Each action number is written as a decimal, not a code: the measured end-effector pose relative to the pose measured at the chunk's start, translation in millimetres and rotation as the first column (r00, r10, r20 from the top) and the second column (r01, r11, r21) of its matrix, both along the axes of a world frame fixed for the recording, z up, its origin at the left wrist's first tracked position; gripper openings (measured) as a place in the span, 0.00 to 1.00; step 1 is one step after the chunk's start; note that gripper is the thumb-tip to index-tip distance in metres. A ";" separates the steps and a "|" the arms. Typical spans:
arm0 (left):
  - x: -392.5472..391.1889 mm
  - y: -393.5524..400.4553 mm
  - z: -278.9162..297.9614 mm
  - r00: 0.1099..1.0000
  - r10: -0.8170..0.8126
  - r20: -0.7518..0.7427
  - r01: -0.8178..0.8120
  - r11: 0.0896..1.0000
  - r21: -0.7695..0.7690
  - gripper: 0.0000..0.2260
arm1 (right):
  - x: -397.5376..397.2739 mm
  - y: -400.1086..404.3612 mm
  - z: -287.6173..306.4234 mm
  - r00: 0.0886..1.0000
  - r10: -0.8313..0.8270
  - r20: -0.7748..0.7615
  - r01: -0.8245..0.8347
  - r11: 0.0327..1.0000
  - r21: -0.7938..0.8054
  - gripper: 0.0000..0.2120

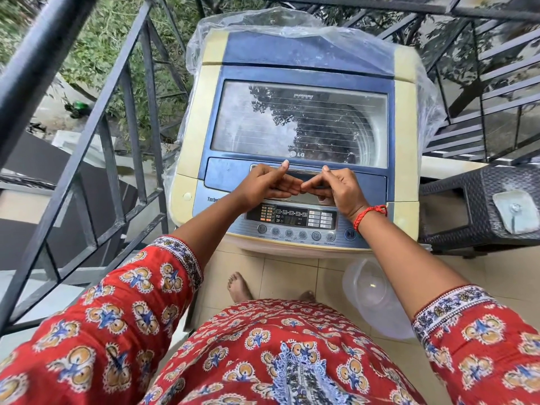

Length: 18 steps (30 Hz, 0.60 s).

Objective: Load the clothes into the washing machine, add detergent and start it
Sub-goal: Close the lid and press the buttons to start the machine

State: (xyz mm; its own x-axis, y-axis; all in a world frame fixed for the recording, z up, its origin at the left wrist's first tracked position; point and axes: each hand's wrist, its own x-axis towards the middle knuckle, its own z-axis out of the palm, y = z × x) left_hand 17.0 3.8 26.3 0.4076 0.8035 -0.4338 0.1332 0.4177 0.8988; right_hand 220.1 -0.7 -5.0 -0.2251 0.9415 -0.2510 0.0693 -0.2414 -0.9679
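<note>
Lid: glass lid (301, 121) of the washing machine (404, 118) lies flat and closed; your 2 hands sit at its 6 o'clock edge, on the handle recess (304, 171).
Left hand: your left hand (270, 185) has fingers curled under the recess lip, thumb up on the blue frame. Grasping the lid edge, nothing else in it.
Right hand: your right hand (336, 188) mirrors it, fingers hooked in, thumb raised; fingertips of both hands almost touch.
Clothes: none visible outside. Dark shapes show through the glass at about 5 o'clock of the drum, but sky and tree reflections hide what they are.
Detergent: no container in view that you can name; only a clear plastic tub (377, 299) on the floor at 5 o'clock of the machine.
Risk, pinch: fingers are tucked under the lip, so a slipped lid would land on them.
Risk, cover: loose plastic sheet (263, 24) drapes the 12 o'clock end; a lid swinging back could snag or crush it.
Risk, panel: your wrists hang over the control panel (292, 220); leaning could press a button early.
Risk, footing: bare foot (238, 287) close under the front edge.
</note>
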 end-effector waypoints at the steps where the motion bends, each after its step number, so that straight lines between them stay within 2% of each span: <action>1: 0.0 0.0 0.2 1.000 0.000 -0.003 0.000 1.000 0.003 0.25 | 0.3 -0.1 -0.4 1.000 0.004 0.007 -0.004 1.000 0.004 0.23; 5: 0.4 -0.5 0.9 1.000 0.002 -0.007 -0.002 1.000 0.005 0.25 | 0.9 0.1 -2.4 0.999 0.018 0.032 -0.019 0.999 0.034 0.23; 18: 2.5 -2.0 1.2 1.000 0.019 -0.020 -0.018 1.000 0.023 0.25 | 1.2 -0.9 2.5 0.998 0.043 -0.037 -0.042 0.999 0.031 0.22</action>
State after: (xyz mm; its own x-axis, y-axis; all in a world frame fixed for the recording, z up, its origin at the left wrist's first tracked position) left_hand 19.4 1.8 27.5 0.3837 0.8205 -0.4237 0.1439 0.4001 0.9051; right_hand 221.2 -1.6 -2.5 -0.2737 0.9379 -0.2134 0.0426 -0.2098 -0.9768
